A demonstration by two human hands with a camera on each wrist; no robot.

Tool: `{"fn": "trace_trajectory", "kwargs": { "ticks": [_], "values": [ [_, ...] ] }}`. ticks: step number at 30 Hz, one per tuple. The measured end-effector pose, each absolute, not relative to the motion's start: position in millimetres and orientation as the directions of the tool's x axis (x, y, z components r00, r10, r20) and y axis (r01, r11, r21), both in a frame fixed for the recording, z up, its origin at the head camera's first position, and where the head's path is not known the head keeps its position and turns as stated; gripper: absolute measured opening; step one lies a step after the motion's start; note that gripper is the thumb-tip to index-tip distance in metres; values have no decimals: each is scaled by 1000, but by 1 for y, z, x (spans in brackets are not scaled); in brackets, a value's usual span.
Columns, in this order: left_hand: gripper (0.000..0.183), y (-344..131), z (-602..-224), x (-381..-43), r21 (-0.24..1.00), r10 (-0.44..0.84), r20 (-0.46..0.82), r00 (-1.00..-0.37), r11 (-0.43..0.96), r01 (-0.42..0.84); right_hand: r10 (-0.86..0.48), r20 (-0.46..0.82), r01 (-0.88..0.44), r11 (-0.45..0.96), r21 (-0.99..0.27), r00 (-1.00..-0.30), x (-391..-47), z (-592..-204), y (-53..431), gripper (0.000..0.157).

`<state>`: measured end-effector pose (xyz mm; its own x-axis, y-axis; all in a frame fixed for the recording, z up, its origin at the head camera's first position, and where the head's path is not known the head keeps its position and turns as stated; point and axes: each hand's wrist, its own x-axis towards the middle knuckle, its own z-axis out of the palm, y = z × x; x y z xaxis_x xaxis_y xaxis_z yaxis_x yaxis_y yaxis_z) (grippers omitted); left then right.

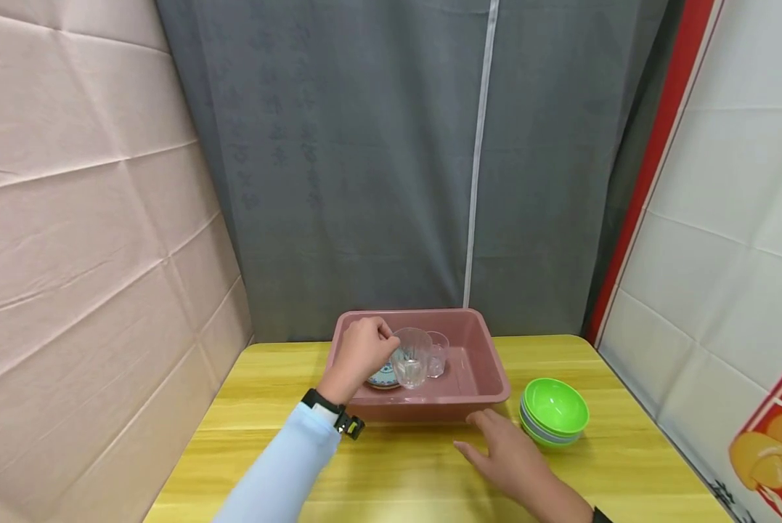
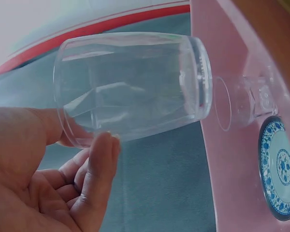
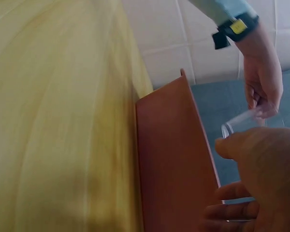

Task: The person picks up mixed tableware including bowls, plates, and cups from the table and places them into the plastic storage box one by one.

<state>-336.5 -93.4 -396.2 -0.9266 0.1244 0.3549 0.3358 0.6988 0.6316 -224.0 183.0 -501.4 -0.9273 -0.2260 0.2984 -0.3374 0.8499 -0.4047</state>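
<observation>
My left hand (image 1: 369,347) pinches the rim of a clear drinking glass (image 2: 130,87) between thumb and fingers, holding it over the pink basin (image 1: 391,412). Inside the basin, a second clear glass, smaller and with a handle (image 1: 438,354), stands beside a blue-patterned plate (image 2: 282,169). The plate is partly hidden by the left hand and held glass in the head view. My right hand (image 1: 511,454) hovers in front of the basin's near right corner, thumb and fingers spread, holding nothing. Just to its right is a stack of bowls (image 1: 556,407), the top one bright green.
The basin sits at the back of a yellow wood-grain table (image 1: 417,479). A grey curtain (image 1: 364,160) hangs behind it. Pale cloth walls (image 1: 103,218) flank the table on the left and right.
</observation>
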Motion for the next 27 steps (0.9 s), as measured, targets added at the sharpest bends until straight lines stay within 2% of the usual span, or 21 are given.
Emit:
{"fn": "trace_trajectory", "kwargs": {
  "ticks": [4,10,16,23,27],
  "values": [
    [25,-88,-393,-358,665,139,326,-935,669,331,-243,276,-334,874,-353,-930,-217,-509,187,49],
    [32,-76,-391,-394,691,127,294,-947,657,303,-284,335,-384,878,-286,-898,-212,-519,192,45],
    [39,-62,-394,-427,691,100,243,-965,681,244,-283,270,-363,876,-318,-920,-210,-524,195,50],
    [52,-50,-407,-453,692,100,218,-971,686,226,-318,284,-399,865,-303,-905,-207,-531,195,42],
    [58,-47,-415,-463,658,94,189,-977,727,197,-339,239,-404,855,-325,-910,-205,-531,195,42]
  ]
}}
